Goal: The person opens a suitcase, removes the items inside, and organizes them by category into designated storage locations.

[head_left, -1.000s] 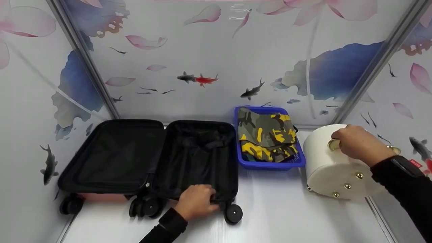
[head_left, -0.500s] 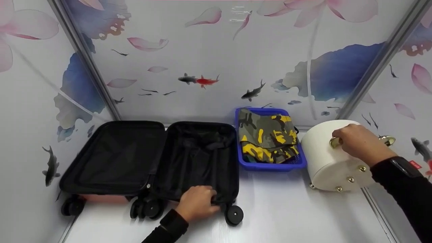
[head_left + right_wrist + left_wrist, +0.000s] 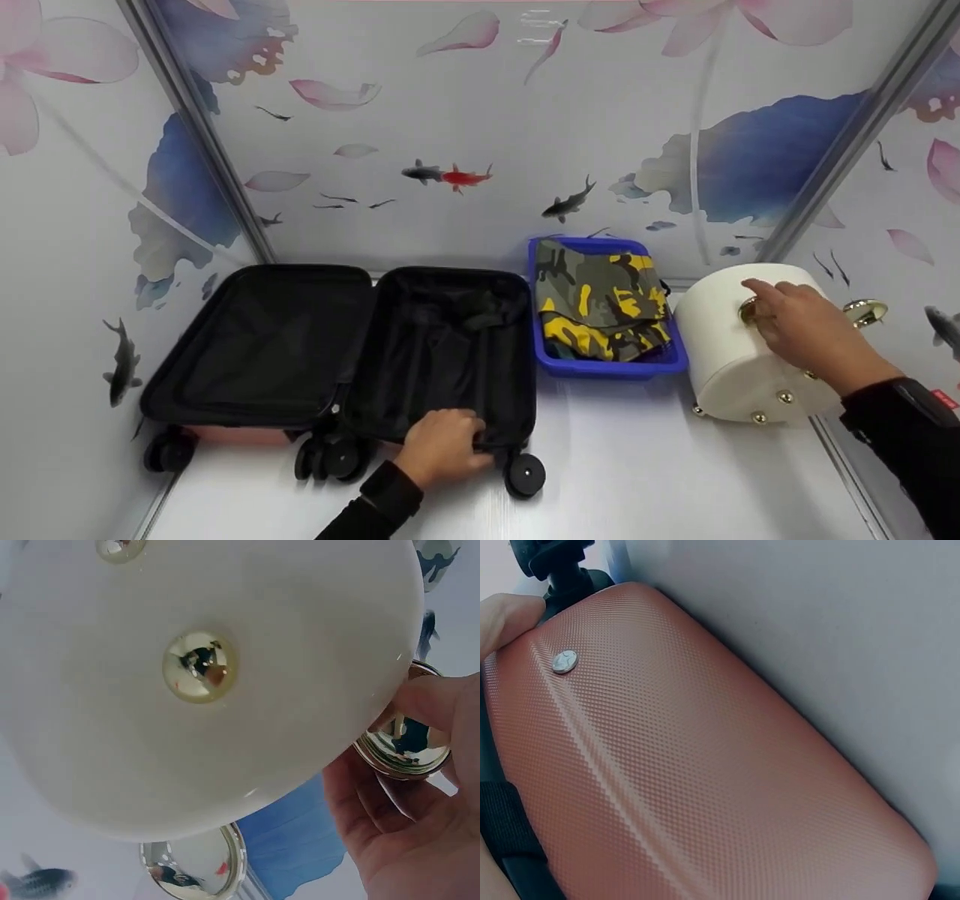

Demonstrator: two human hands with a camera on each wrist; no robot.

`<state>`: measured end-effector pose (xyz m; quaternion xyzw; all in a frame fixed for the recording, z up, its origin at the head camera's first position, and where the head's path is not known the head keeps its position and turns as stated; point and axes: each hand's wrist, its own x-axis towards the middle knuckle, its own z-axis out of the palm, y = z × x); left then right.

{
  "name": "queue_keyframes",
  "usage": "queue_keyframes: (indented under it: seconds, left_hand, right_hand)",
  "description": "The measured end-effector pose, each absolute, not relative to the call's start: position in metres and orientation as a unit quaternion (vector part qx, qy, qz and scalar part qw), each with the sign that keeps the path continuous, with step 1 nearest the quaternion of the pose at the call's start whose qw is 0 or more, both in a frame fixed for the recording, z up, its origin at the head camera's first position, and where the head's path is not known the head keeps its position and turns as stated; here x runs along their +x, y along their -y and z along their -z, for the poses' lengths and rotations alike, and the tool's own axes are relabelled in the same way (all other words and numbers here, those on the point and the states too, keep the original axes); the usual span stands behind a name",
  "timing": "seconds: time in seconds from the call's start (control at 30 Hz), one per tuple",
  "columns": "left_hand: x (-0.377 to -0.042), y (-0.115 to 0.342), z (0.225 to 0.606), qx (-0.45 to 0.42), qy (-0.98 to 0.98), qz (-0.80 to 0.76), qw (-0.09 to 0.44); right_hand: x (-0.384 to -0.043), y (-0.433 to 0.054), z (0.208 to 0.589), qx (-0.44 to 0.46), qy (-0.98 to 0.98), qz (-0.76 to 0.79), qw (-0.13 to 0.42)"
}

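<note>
An opened suitcase lies with its two black-lined halves side by side; its lined interior (image 3: 442,337) shows in the head view, its pink textured shell (image 3: 667,735) in the left wrist view. My left hand (image 3: 442,448) grips the near rim of the right half, thumb outside beside a wheel. At the right, my right hand (image 3: 814,334) is on one gold handle (image 3: 405,746) of a white rounded case (image 3: 720,352), thumb and fingers curled about it, index finger raised straighter. Gold knobs (image 3: 200,666) stud the case's near face. A second gold handle (image 3: 865,311) sits beyond my hand.
Between suitcase and white case stands a blue plastic basket (image 3: 600,369) holding folded camouflage cloth (image 3: 592,292) in grey and yellow. Black suitcase wheels (image 3: 525,475) stick out toward me. Printed white panels (image 3: 480,225) wall in the white tabletop (image 3: 622,457) at the back and sides.
The white case has shifted slightly back and turned a little, staying beside the basket. My right index finger has straightened on the handle. The left hand keeps its place on the suitcase rim.
</note>
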<state>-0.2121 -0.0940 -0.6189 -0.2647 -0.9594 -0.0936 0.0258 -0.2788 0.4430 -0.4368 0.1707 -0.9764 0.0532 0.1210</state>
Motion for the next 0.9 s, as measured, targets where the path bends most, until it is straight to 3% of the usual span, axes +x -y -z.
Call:
queue_keyframes:
  seconds: [0.43, 0.9]
  left_hand:
    - [-0.213, 0.093, 0.618, -0.267, 0.96, 0.081, 0.016]
    - [-0.213, 0.093, 0.618, -0.274, 0.958, 0.079, 0.024]
  right_hand:
    - [-0.242, -0.45, 0.44, 0.094, 0.989, -0.052, 0.099]
    - [-0.263, -0.448, 0.442, 0.096, 0.991, -0.071, 0.068]
